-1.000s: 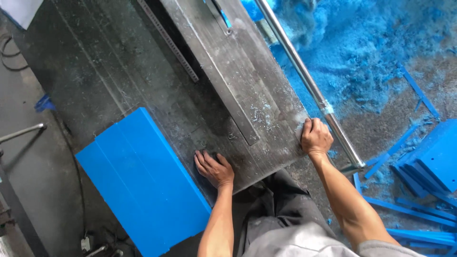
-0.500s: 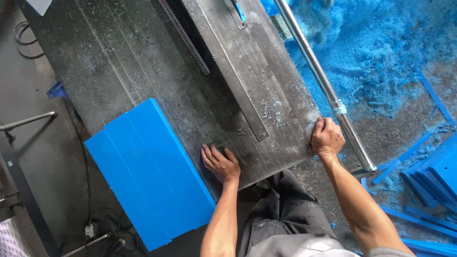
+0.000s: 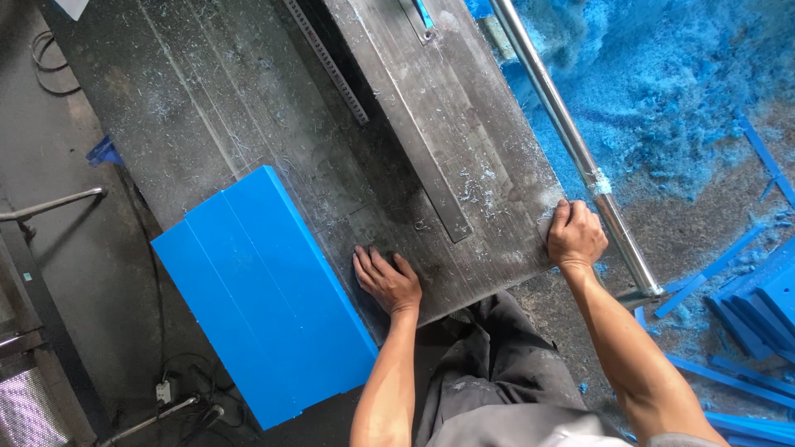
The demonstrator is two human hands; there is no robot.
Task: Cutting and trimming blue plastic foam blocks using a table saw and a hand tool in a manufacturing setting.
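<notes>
Now the dusty grey saw table (image 3: 273, 124) carries a blue panel (image 3: 265, 294) overhanging its near left edge. Just beside it, the left hand (image 3: 387, 280) lies flat, fingers spread; the right hand (image 3: 575, 235) curls over the near right corner, beside the steel rail (image 3: 563, 132).

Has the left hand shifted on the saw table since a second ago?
No. The left hand lies flat on the table, beside the blue panel as before.
</notes>
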